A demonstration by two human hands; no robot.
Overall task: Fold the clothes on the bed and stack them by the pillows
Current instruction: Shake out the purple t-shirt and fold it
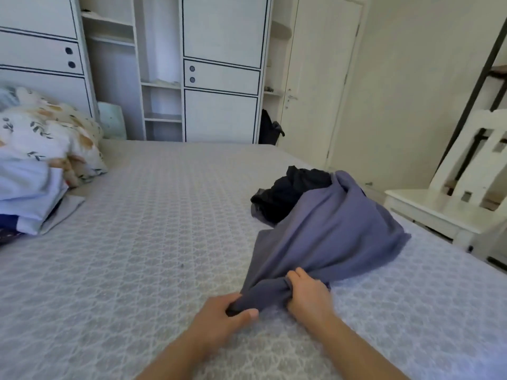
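Observation:
A slate-blue garment (326, 231) lies bunched on the right half of the bed (153, 242), stretched from the far right edge toward me. My left hand (222, 316) grips its near end, and my right hand (307, 294) grips the gathered cloth just beside it. A crumpled black garment (285, 196) lies partly under the blue one at its far end. Floral pillows (52, 130) rest at the left, with a stack of folded pale-blue clothes (27, 193) in front of them.
A white wardrobe (219, 69) with open shelves stands beyond the bed. A white chair (461, 196) is close to the bed's right edge. A closed door (321, 78) is at the back right, with a dark bag (270, 130) beside it.

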